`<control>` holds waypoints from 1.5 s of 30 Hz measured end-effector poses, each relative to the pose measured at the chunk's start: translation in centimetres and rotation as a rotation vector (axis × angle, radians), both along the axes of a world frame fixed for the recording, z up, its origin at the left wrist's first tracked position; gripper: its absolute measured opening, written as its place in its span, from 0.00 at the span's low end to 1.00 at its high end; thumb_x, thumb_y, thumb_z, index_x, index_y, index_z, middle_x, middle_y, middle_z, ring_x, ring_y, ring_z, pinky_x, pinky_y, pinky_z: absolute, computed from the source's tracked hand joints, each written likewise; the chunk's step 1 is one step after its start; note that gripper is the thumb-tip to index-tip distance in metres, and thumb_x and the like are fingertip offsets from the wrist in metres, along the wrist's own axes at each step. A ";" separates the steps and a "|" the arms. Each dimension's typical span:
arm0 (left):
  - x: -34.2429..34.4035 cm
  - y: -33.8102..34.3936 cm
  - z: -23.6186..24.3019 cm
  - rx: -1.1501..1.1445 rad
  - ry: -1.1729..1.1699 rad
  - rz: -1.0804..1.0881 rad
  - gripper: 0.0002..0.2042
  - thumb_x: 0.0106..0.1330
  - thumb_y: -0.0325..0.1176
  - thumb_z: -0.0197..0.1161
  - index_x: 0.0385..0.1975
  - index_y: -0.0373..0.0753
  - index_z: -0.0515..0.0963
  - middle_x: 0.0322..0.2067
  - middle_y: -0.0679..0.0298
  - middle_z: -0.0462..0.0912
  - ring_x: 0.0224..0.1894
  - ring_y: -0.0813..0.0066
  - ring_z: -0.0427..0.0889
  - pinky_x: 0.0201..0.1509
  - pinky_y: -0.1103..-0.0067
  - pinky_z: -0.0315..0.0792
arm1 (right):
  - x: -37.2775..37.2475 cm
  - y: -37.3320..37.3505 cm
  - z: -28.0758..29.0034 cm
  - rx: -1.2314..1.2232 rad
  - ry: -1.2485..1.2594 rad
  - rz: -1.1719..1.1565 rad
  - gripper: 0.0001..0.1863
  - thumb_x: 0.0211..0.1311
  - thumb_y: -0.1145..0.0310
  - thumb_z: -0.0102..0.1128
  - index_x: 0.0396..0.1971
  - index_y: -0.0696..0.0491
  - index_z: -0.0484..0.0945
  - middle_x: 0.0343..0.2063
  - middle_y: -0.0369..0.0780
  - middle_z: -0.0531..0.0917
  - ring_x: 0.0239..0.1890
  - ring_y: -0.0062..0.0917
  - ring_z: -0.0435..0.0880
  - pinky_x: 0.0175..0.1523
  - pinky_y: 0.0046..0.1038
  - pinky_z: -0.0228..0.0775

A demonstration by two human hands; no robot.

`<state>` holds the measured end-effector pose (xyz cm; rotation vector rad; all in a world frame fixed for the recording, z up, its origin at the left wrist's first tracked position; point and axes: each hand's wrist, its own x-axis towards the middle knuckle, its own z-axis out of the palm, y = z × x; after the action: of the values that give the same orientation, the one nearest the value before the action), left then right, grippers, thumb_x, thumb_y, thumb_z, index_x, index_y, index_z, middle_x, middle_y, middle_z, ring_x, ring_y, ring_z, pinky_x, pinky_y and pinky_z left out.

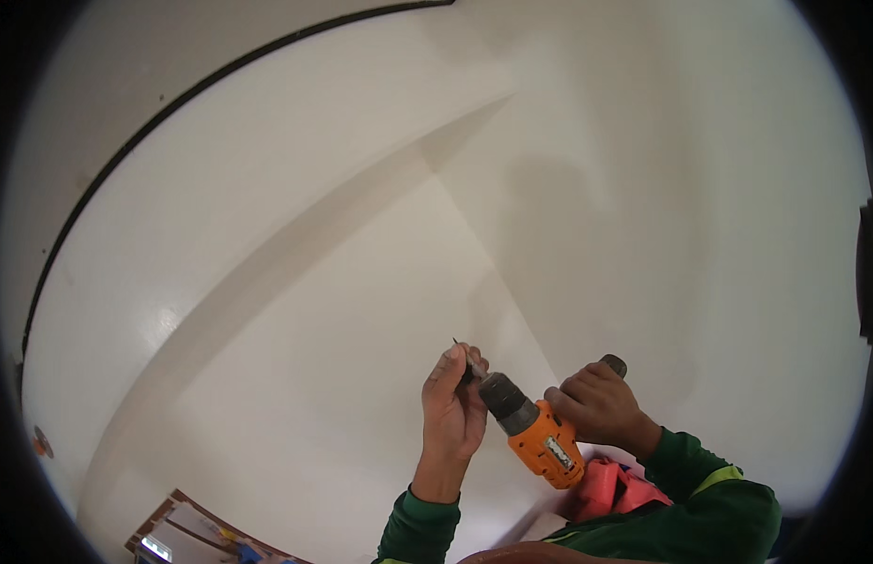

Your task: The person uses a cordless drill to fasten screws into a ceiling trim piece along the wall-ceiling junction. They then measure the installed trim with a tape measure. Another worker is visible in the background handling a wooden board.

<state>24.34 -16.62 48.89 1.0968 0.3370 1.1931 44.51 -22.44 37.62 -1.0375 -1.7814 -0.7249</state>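
Right hand [601, 406] wrapped closed around the handle of the orange cordless drill [540, 437], low and right of centre, chuck aimed up-left. Left hand [453, 404] pinches a thin dark piece, probably a screw [458, 347], at the chuck tip. White wall [361, 235] beyond both.

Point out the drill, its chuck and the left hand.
drill [546, 444], head view, on the orange body.
chuck [504, 399], head view, on the grey-black collar at the drill's front.
left hand [452, 406], head view, on the back of the hand by the bit.
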 end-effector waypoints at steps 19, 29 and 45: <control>3.8 -1.9 16.0 0.813 0.406 0.289 0.13 0.77 0.39 0.67 0.46 0.34 0.86 0.24 0.76 0.63 0.27 0.86 0.60 0.28 0.85 0.56 | 0.6 3.6 8.9 0.458 0.212 -0.149 0.28 0.54 0.61 0.83 0.52 0.46 0.78 0.37 0.37 0.86 0.41 0.31 0.88 0.50 0.35 0.74; 6.0 2.5 23.8 0.883 0.520 0.436 0.14 0.83 0.38 0.55 0.53 0.35 0.84 0.27 0.73 0.67 0.27 0.84 0.60 0.29 0.83 0.59 | 3.5 8.4 17.7 0.416 0.165 -0.116 0.27 0.55 0.62 0.82 0.53 0.46 0.77 0.37 0.36 0.88 0.41 0.32 0.90 0.50 0.36 0.76; 2.9 3.6 30.0 0.915 0.477 0.549 0.14 0.84 0.39 0.55 0.53 0.38 0.85 0.30 0.74 0.73 0.27 0.87 0.61 0.29 0.85 0.60 | 0.7 11.0 24.5 0.455 0.184 -0.005 0.31 0.51 0.58 0.84 0.54 0.44 0.77 0.39 0.36 0.89 0.42 0.35 0.90 0.54 0.38 0.78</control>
<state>27.25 -13.03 78.85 2.2010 0.4928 1.6166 45.23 -11.49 62.13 -0.7723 -1.3703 -0.9514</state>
